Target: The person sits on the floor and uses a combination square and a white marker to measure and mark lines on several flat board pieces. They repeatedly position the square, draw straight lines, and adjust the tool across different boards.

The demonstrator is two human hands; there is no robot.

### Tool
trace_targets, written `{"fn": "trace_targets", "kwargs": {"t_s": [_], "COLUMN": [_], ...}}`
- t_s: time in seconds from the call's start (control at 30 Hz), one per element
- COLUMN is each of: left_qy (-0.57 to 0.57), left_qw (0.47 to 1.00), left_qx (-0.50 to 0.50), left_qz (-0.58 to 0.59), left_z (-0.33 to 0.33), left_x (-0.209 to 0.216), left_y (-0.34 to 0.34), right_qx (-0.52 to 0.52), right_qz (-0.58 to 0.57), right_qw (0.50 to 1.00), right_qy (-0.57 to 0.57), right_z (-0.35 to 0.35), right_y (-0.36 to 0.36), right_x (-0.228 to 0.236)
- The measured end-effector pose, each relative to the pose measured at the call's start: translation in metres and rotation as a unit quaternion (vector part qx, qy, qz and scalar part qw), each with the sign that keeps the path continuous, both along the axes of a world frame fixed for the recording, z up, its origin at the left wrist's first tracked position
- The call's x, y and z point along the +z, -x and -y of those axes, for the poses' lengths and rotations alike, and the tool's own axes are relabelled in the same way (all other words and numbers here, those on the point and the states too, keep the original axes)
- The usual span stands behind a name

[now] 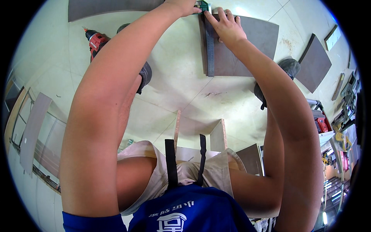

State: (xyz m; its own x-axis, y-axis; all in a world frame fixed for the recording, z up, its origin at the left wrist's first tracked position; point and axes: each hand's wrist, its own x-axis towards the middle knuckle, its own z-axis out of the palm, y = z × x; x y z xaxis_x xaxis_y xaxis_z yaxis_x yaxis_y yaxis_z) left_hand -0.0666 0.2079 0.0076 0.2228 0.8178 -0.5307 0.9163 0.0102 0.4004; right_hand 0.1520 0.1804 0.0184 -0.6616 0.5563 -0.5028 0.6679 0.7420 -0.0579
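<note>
My left hand (184, 7) reaches to the top edge of the view, its fingers closed on a green tool (201, 7). This tool sits at the far end of a steel ruler (210, 52). The ruler lies lengthwise over the dark grey board (251, 46), near its left edge. I cannot tell whether ruler and green tool are one piece. My right hand (228, 28) rests with fingers spread on the board's far part, its index finger reaching toward the ruler's far end. The board lies flat on the pale tiled floor (170, 58).
A red and black cordless drill (96, 41) lies to the left. Another grey board (108, 5) is at the far left; a smaller one (315, 63) lies right. Chipboard-edged panels (218, 135) stand between my legs. A red tool (321, 124) sits in a bin at right.
</note>
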Motion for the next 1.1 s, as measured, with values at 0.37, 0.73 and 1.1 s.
{"fn": "trace_targets", "kwargs": {"t_s": [0.37,0.73,1.1], "left_qy": [-0.141,-0.263,-0.253], "left_qw": [0.899,0.889,0.897], "left_qx": [0.402,0.322,0.296], "left_qz": [0.1,0.193,0.209], "left_z": [0.052,0.117,0.097], "left_x": [0.001,0.008,-0.008], "left_y": [0.0,-0.057,-0.054], "right_qx": [-0.015,-0.001,0.008], "right_qz": [-0.003,-0.005,-0.042], "right_qw": [1.0,1.0,0.998], "right_qy": [0.005,-0.002,-0.055], "right_z": [0.0,0.0,0.005], "right_y": [-0.006,-0.002,-0.006], "right_x": [-0.005,-0.002,-0.01]}}
